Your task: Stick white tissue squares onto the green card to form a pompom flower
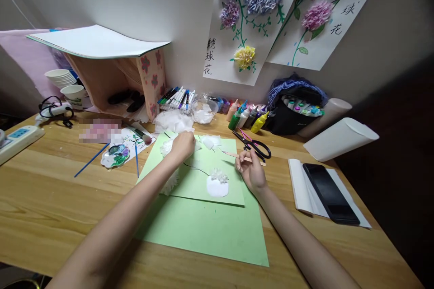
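Note:
My left hand [183, 146] is closed over the upper part of a light green sheet [193, 187], its fingertips turned away, so what they hold is hidden. White ruffled paper clumps [167, 147] lie beside and under that arm. Between the fingers of my right hand [251, 171] is a flat wooden craft stick [231, 154], held at the sheet's right edge. Lower on the sheet, a white paper disc [217, 188] carries a crinkled tissue tuft [219, 175] on its upper part. Thin dark stem lines [196, 168] run across the green. White tissue squares [210, 142] rest near the top edge.
Under the sheet lies a larger green sheet [217, 235]. Black-handled scissors [259, 148] and paint bottles [259, 123] stand beyond my right hand. A phone [330, 194] is at right. A palette [115, 156], brushes [90, 161] and a tissue pile [173, 121] are left and back.

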`<state>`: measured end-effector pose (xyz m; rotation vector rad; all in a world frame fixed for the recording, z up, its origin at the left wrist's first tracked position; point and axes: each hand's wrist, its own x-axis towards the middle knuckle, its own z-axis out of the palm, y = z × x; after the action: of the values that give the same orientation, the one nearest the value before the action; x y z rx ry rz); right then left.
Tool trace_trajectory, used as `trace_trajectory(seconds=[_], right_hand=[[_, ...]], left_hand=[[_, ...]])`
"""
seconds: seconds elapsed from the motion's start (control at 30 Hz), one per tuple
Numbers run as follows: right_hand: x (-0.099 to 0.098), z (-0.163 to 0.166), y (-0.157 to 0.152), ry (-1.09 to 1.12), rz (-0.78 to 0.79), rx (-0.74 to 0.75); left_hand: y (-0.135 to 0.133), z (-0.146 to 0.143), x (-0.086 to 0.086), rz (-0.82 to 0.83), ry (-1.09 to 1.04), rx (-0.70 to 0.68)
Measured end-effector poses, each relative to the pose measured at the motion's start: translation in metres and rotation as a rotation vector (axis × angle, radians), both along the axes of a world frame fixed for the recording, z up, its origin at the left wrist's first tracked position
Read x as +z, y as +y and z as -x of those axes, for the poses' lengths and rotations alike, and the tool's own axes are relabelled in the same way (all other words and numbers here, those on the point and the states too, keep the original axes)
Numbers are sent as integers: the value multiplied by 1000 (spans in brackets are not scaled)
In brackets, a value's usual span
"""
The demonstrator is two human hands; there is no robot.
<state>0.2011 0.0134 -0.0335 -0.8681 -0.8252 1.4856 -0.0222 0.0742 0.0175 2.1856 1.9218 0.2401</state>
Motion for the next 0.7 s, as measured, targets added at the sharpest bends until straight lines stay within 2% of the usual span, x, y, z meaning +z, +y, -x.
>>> trace_trajectory(seconds=[0.1, 0.2, 0.33, 0.43, 0.5, 0.57, 0.7], right_hand=[[1, 0, 0, 21, 5, -6], [2, 0, -1, 10, -8, -45], [1, -3, -5, -60, -22, -54], [0, -12, -13, -125, -13, 50], [0, -20, -20, -187, 7, 103], [1, -27, -27, -239, 18, 105], [3, -35, -35, -231, -10, 3]], left_hand=[[-9, 4, 10, -58, -71, -19], [-29, 4, 24, -75, -314, -84], [-71, -5, 36, 163, -667, -204], [-103, -20, 28, 433, -790, -298], [-119, -32, 16, 513, -800, -303], [-130, -45, 3, 465, -750, -252], [-139, -67, -14, 210, -607, -59]])
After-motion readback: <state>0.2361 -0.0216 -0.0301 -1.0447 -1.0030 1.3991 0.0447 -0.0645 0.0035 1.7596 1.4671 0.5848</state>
